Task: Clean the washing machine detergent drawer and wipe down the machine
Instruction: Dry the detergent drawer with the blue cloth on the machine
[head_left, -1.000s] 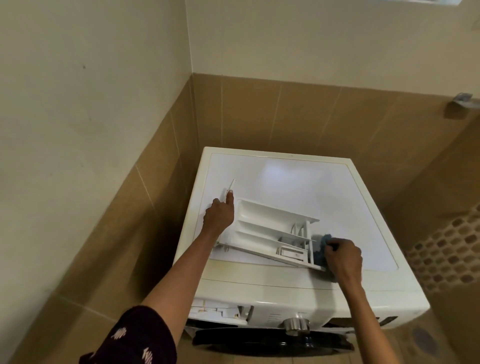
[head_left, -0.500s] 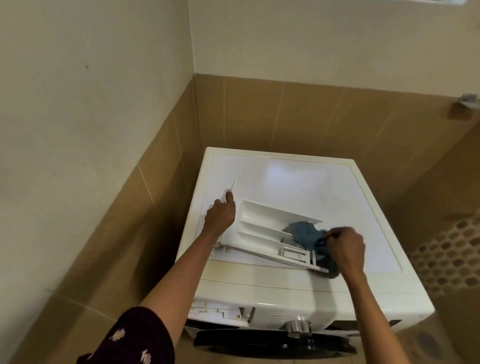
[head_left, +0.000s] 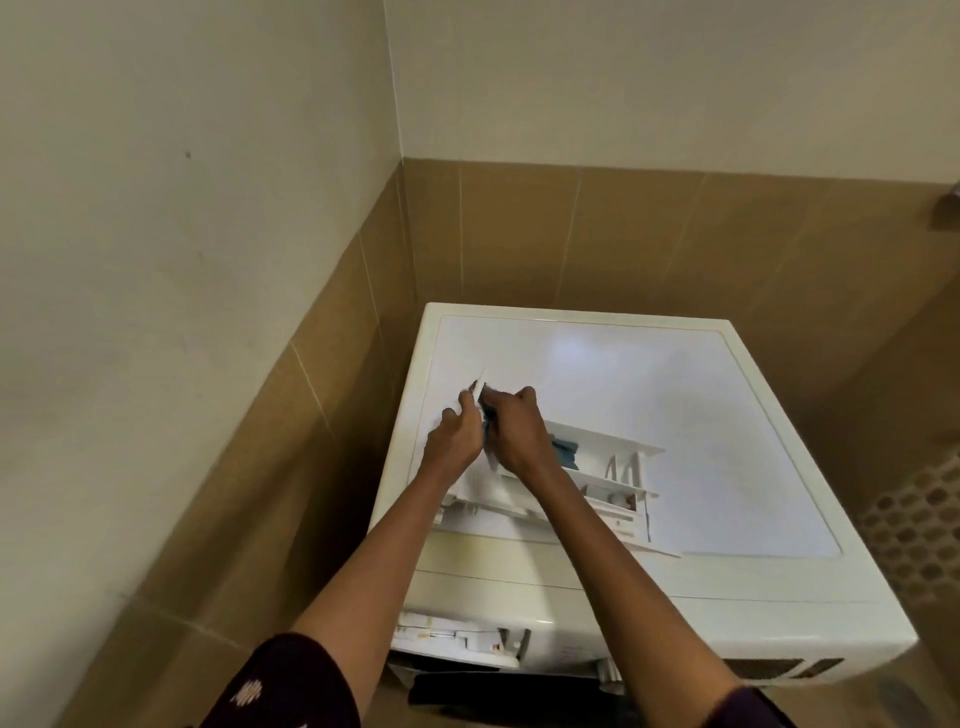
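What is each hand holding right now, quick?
Left hand: fingers curled on the front end of the detergent drawer.
Right hand: gripping the blue cloth against the drawer.

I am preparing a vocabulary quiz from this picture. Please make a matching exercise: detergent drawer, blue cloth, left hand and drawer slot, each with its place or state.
Things:
1 detergent drawer
2 blue cloth
3 left hand
4 drawer slot

Places or states:
A holds the drawer's end
B empty, in the front of the washing machine
C gripped by the right hand
D lies on top of the machine

Pairs: 1-D, 2-C, 3-A, 4-B
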